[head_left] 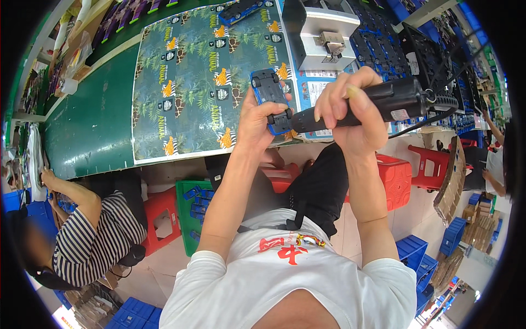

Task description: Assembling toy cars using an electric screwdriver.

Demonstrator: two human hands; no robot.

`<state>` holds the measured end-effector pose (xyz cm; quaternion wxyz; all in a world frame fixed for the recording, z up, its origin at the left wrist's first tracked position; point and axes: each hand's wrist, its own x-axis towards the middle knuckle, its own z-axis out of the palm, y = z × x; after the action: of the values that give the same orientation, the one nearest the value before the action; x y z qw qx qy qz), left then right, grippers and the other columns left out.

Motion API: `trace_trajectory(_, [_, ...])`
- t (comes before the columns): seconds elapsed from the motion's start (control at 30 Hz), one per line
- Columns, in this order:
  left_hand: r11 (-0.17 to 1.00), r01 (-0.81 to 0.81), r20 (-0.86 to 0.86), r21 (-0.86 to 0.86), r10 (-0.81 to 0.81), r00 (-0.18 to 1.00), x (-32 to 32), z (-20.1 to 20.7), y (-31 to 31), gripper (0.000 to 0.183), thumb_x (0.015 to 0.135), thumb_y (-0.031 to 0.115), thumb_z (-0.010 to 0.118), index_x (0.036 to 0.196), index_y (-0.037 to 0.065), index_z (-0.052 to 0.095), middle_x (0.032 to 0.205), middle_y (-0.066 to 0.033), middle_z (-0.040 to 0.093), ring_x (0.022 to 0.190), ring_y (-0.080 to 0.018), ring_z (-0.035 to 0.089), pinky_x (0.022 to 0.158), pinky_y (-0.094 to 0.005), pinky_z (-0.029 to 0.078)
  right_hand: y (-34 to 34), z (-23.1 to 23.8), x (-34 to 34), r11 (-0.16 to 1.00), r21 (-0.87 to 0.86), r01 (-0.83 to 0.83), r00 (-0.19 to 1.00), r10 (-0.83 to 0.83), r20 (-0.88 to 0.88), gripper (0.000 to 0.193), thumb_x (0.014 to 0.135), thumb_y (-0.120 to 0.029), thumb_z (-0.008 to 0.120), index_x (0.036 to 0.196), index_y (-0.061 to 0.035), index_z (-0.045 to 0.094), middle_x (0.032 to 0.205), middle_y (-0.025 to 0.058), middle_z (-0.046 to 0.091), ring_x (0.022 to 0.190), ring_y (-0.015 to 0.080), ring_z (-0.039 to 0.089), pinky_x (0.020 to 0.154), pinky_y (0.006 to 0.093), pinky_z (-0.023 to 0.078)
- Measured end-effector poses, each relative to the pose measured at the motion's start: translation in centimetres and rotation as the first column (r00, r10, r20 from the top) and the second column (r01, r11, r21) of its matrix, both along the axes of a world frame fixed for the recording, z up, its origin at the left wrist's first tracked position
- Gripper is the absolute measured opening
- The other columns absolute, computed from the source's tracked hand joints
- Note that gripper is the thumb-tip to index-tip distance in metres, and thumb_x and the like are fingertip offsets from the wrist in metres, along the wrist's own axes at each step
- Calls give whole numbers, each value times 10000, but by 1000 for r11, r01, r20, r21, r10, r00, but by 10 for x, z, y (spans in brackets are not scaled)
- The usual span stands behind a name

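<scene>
A blue toy car [267, 90] is held with its black underside facing up, wheels showing. My left hand [253, 122] is closed around it, thumb across the chassis near the lower wheels. In my right hand [356, 118] lies a black corded electric screwdriver [395, 100], gripped with the fingers over its body. Its narrow end points left at the lower end of the car; the bit itself is hidden, so I cannot tell whether it touches. Both hands are over the near edge of a printed animal-pattern sheet [192, 88] on the green table [90, 131].
Another blue toy car [241, 10] lies at the sheet's far edge. A silver metal fixture [329, 41] stands beyond my right hand, beside rows of toy cars [378, 49]. A cable trails right. A person in a striped shirt [90, 236] sits left, near a green crate [186, 219].
</scene>
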<state>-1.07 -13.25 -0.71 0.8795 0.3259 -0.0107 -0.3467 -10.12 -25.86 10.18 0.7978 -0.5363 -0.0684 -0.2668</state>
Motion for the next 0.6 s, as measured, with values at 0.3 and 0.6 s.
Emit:
trace_trajectory(0.3, [997, 48, -56, 67, -44, 997, 7, 2, -4, 570, 670, -153, 578, 1203, 39, 517, 1033, -91, 615, 918, -221, 641, 783, -365, 561, 10, 0, 11, 987, -86, -134, 991, 133, -12, 262, 827, -114, 695, 778, -44, 448, 609, 68, 496, 465, 144, 465, 506, 312, 471])
trace_trajectory(0.6, [993, 73, -80, 94, -66, 995, 0, 12, 4, 519, 694, -121, 597, 1175, 64, 542, 973, -90, 616, 892, -202, 627, 784, -361, 551, 12, 1, 7, 972, -57, -227, 974, 226, -21, 257, 695, -98, 780, 671, -15, 538, 588, 93, 598, 522, 152, 572, 549, 264, 465])
